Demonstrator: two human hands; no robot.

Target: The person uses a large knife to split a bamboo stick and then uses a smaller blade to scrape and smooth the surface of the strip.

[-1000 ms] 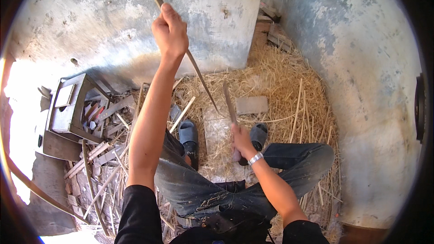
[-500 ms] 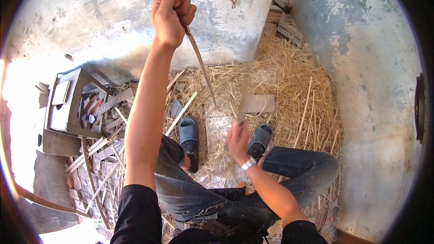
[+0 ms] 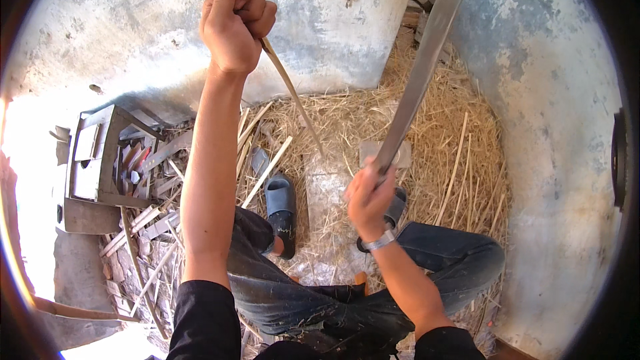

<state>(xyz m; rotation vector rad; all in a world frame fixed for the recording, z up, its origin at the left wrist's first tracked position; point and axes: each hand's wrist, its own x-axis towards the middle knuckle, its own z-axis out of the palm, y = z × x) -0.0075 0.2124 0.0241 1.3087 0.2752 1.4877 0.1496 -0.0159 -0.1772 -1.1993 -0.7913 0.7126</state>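
My left hand [image 3: 235, 23], raised high in front of the far wall, is closed around a thin wooden stick [image 3: 288, 85]. The stick slants down to the right, and its lower end comes near the floor ahead of my feet. In my right hand [image 3: 371, 201] is a long machete [image 3: 421, 80], gripped by its handle, which my fingers mostly hide. The dark, straight blade points up and away to the right, apart from the stick. A silvery band circles my right wrist. Below the blade, a flat block [image 3: 400, 153] lies on the floor, partly behind my right hand.
Straw and shavings [image 3: 443, 140] cover much of the floor, with long pale strips [image 3: 455, 167] at right. Scattered wood pieces [image 3: 148, 223] and a wooden box-like stand [image 3: 100, 153] are at left. Walls [image 3: 553, 127] rise ahead and to the right. My feet wear grey slippers [image 3: 279, 192].
The machete, blurred before, has swung up and to the right with my right hand. My left hand has shifted slightly left, still holding the stick.
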